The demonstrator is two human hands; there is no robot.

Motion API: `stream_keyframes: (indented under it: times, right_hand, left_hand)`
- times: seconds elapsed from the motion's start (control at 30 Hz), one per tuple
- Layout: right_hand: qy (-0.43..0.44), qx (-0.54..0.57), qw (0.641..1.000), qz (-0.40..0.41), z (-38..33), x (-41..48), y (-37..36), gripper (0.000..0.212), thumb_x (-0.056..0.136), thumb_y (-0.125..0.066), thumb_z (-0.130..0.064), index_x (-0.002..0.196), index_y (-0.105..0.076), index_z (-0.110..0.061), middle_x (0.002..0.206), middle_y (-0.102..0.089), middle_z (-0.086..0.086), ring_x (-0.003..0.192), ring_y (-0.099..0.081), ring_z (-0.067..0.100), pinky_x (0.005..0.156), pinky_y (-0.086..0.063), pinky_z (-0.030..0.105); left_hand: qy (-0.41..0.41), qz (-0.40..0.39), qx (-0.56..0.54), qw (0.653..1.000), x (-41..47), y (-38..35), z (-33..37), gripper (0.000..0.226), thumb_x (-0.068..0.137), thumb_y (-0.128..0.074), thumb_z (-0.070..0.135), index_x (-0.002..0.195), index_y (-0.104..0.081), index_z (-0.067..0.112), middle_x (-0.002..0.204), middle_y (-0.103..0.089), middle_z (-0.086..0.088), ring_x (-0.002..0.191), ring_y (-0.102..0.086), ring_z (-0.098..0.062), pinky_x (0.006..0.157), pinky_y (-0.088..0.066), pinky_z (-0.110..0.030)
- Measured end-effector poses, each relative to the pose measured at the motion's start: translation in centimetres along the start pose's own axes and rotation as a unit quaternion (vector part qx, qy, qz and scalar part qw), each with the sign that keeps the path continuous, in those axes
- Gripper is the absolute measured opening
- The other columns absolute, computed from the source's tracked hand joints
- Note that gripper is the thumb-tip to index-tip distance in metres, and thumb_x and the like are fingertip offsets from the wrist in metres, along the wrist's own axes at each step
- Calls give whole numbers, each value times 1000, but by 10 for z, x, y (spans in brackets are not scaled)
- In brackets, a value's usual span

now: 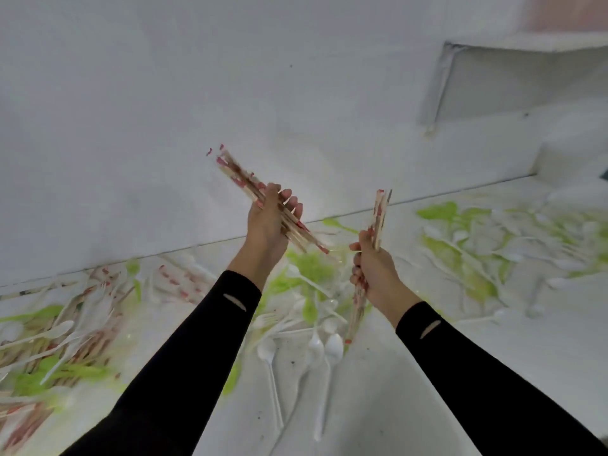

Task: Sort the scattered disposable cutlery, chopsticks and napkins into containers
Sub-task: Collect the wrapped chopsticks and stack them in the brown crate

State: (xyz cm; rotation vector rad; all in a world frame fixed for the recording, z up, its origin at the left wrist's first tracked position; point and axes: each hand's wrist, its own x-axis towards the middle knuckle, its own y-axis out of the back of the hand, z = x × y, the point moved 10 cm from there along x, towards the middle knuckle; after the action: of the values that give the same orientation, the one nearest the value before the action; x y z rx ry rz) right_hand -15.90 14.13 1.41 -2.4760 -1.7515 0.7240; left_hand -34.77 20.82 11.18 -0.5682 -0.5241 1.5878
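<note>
While both fists clench chopsticks, left hand (268, 222) slants its bundle (250, 185) far-left, right hand (375, 271) holds its bundle (380, 215) upright; no container visible.

A: Light looks soft, even and rather dim, with a brighter patch on the wall (316, 172) and hardly any shadows.
B: Everything's smeared by motion blur, and the wide lens bends the edges

Wooden chopsticks (253, 189) in clear glossy wrappers; spoons (332, 350) white plastic, smooth; surface (460, 373) matt white; sleeves (204, 327) black cloth.
</note>
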Motion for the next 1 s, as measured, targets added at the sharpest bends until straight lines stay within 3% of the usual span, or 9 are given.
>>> stream_keyframes:
  times: [0.07,0.17,0.3,0.4,0.5,0.6,0.77,0.9,1.0]
  right_hand:
    - [1,70,997,42,-15,3,39,38,100,-49,-47,79,-50,-15,55,-34,-3,38,-30,10,40,-26,21]
    - [20,166,984,56,-43,6,92,39,99,-49,-49,75,-46,-18,47,-40,-5,34,-33,9,37,-29,17]
    - [79,206,974,43,-83,11,173,37,99,-52,-41,73,-56,-17,68,-62,4,55,-60,16,49,-48,24]
    - [44,196,973,112,-104,7,261,42,93,-63,-40,63,-43,-20,49,-40,-4,36,-35,11,38,-27,18]
    - [53,237,957,161,-132,0,341,45,93,-62,-40,63,-34,-22,46,-30,-8,39,-25,10,38,-18,21]
    - [75,245,942,216,-145,-5,383,41,95,-60,-38,66,-37,-20,51,-34,-7,41,-27,10,40,-21,22]
    - [125,282,920,243,-168,-9,434,37,95,-61,-30,67,-40,-18,53,-36,-3,35,-35,9,39,-33,18]
    - [160,316,909,222,-204,-11,493,43,94,-64,-32,63,-36,-22,47,-31,-6,36,-25,8,36,-23,19]
    - [199,343,895,206,-240,-13,529,46,94,-63,-34,60,-35,-21,51,-29,-5,38,-24,8,35,-24,20]
  left_hand:
    - [24,-8,-46,999,-11,-49,-41,18,102,-50,18,85,-48,13,65,-52,0,53,-53,-13,51,-48,-25]
    - [70,-57,-26,996,-42,-121,-116,15,102,-51,20,93,-47,9,73,-53,-4,60,-54,-18,53,-49,-28]
    - [130,-140,-45,981,-95,-207,-205,12,102,-51,16,90,-51,11,74,-59,-5,64,-59,-19,63,-56,-32]
    - [110,-118,-67,985,-99,-237,-231,12,104,-47,18,92,-47,17,67,-57,-2,55,-56,-15,57,-53,-29]
    - [120,-81,-98,985,-100,-257,-266,13,105,-44,21,92,-44,19,69,-55,-2,55,-56,-15,56,-52,-28]
    - [150,-84,-118,978,-122,-292,-307,15,104,-47,20,89,-46,17,74,-54,-4,59,-59,-15,61,-55,-30]
    - [212,-198,-40,956,-178,-374,-375,21,102,-50,18,83,-54,10,70,-57,-4,61,-57,-17,60,-55,-29]
    - [178,-154,-66,970,-143,-384,-398,8,103,-47,17,100,-53,13,77,-61,-2,69,-59,-16,61,-53,-26]
    - [227,-132,-21,965,-136,-385,-447,7,105,-43,20,103,-50,20,89,-63,1,78,-62,-14,70,-51,-32]
